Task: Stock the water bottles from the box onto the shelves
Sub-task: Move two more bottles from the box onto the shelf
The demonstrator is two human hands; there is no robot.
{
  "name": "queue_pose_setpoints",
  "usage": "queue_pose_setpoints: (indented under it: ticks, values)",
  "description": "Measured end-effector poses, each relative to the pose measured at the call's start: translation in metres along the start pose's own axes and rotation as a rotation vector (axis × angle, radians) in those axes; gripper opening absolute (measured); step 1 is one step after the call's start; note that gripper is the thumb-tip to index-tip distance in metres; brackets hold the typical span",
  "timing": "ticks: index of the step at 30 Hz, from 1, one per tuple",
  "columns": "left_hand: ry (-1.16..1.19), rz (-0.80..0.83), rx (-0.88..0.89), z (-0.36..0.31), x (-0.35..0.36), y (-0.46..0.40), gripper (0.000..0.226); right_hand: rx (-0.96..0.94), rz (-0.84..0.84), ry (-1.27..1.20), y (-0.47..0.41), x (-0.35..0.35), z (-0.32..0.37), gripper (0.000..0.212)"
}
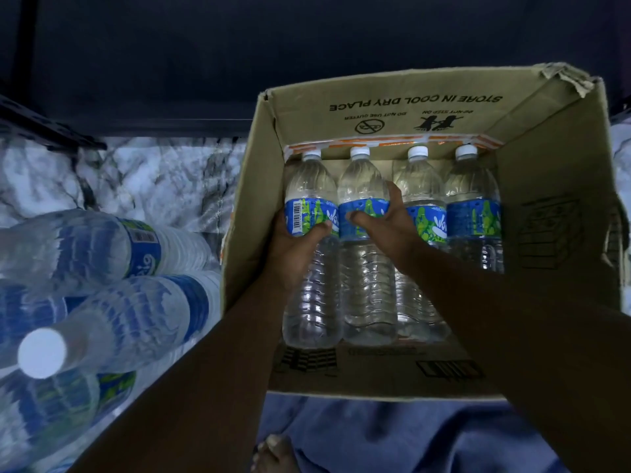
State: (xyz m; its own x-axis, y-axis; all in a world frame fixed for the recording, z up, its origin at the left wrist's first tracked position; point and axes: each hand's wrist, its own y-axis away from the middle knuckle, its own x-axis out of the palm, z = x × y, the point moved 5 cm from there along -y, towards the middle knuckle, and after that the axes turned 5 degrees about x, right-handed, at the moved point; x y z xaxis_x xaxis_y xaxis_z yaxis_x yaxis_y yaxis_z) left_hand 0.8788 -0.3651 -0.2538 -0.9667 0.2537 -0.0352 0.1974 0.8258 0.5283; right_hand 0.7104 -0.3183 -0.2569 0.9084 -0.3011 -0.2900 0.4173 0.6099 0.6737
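Four bottles lie side by side in the box (553, 213), caps away from us. Left hand (293, 247) grips the leftmost bottle (310, 213) at its label; right hand (386, 227) grips the second bottle (362, 186). Stocked bottles (112, 302) lie left of both grips; we judge the left hand nearer.

Both arms are bare, with no sleeves. The left hand (293, 247) and right hand (386, 230) wear no gloves or rings.
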Motion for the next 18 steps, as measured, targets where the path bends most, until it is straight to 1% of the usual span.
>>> queue_pose_setpoints:
  ticks: [2, 6, 10, 11, 13, 15, 18]
  values:
    - [-0.002, 0.011, 0.006, -0.005, 0.001, 0.004, 0.042, -0.011, -0.009, -0.016, 0.003, -0.005, 0.003, 0.082]
    - [-0.007, 0.022, 0.010, -0.020, 0.003, 0.015, 0.036, -0.023, -0.008, -0.044, 0.012, -0.017, 0.011, 0.063]
    - [-0.018, 0.032, -0.012, -0.029, 0.005, 0.027, 0.038, -0.010, 0.019, -0.071, 0.020, -0.030, 0.021, 0.049]
    - [-0.011, 0.041, -0.024, -0.030, 0.006, 0.031, 0.041, -0.011, 0.029, -0.054, 0.023, -0.034, 0.024, 0.048]
    - [-0.004, 0.049, -0.025, -0.031, 0.008, 0.040, 0.044, -0.014, 0.045, -0.040, 0.028, -0.040, 0.028, 0.053]
    - [0.004, 0.035, -0.007, -0.030, 0.010, 0.046, 0.041, -0.021, 0.045, -0.049, 0.031, -0.042, 0.024, 0.062]
    - [-0.009, 0.017, 0.032, -0.029, 0.009, 0.048, 0.037, -0.033, 0.023, -0.082, 0.033, -0.043, 0.018, 0.066]
